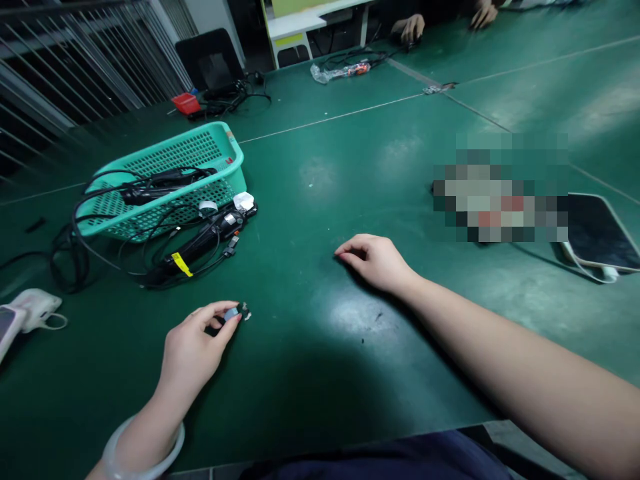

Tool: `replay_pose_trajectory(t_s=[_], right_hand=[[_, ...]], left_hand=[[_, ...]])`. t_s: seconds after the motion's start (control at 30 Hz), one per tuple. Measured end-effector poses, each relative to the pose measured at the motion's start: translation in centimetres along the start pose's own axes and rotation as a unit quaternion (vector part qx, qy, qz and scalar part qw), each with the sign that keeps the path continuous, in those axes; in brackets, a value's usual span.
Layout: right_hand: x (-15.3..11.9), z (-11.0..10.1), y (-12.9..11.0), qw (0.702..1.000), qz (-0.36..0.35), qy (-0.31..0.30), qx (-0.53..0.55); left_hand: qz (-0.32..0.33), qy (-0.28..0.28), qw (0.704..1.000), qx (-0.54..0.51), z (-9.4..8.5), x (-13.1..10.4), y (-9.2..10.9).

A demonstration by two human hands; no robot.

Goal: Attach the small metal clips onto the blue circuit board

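Note:
My left hand [193, 347] pinches a small blue-grey piece [231, 313] between thumb and fingertips, low over the green table. Dark and whitish bits [245, 311] show at its far end; its exact kind is too small to tell. A pale bangle [175, 445] circles that wrist. My right hand [377, 261] rests on the table farther right, thumb and fingertips pressed together. Whether anything tiny is between them cannot be seen. Between the hands and a little nearer me lie dark specks [363, 341] on the tabletop [310, 380].
A turquoise basket [235, 150] holds black corded devices. Beside it lies a black corded tool [200, 243] with a yellow tag. White devices [37, 310] lie far left. A cabled phone [597, 230] sits right, near a blurred patch. Another person's hands [411, 29] rest at the back.

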State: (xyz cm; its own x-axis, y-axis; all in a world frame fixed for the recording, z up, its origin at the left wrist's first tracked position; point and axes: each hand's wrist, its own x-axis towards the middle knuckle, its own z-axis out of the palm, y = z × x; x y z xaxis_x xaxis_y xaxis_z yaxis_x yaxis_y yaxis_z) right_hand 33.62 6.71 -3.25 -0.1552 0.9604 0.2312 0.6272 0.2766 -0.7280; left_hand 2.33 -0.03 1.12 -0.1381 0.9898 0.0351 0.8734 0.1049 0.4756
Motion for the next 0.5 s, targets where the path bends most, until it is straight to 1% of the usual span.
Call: replay_pose_trajectory(t_s=[0.07, 0.13, 0.2, 0.27, 0.33, 0.4, 0.43, 0.5], right_hand=[[0.0, 0.0, 0.0, 1.0, 0.0, -0.002, 0.002], [0.0, 0.0, -0.1, 1.0, 0.002, -0.002, 0.004], [0.0, 0.0, -0.1, 1.0, 0.005, -0.004, 0.006], [0.0, 0.1, -0.2, 1.0, 0.006, -0.008, 0.007], [0.0, 0.1, -0.2, 1.0, 0.002, -0.014, 0.004], [0.0, 0.1, -0.2, 1.0, -0.006, -0.023, -0.005], [0.0, 0.0, -0.2, 0.999, -0.01, -0.03, -0.012], [-0.1, -0.2, -0.2, 0.998, -0.015, -0.044, -0.03]], left_hand=[[-0.017, -0.009, 0.999, -0.032, 0.2, 0.1, -0.1], [-0.043, -0.023, 0.993, -0.104, 0.7, 0.3, -0.5], [-0.06, -0.041, 0.978, -0.195, 1.6, 0.7, -0.6], [-0.059, -0.049, 0.964, -0.253, 3.0, 1.2, 0.0], [-0.035, -0.045, 0.955, -0.29, 4.7, 1.8, 1.7], [0.0, -0.058, 0.94, -0.337, 6.3, 2.2, 4.3], [0.015, -0.076, 0.927, -0.367, 7.0, 2.4, 5.8], [0.018, -0.116, 0.886, -0.45, 8.1, 2.8, 8.8]])
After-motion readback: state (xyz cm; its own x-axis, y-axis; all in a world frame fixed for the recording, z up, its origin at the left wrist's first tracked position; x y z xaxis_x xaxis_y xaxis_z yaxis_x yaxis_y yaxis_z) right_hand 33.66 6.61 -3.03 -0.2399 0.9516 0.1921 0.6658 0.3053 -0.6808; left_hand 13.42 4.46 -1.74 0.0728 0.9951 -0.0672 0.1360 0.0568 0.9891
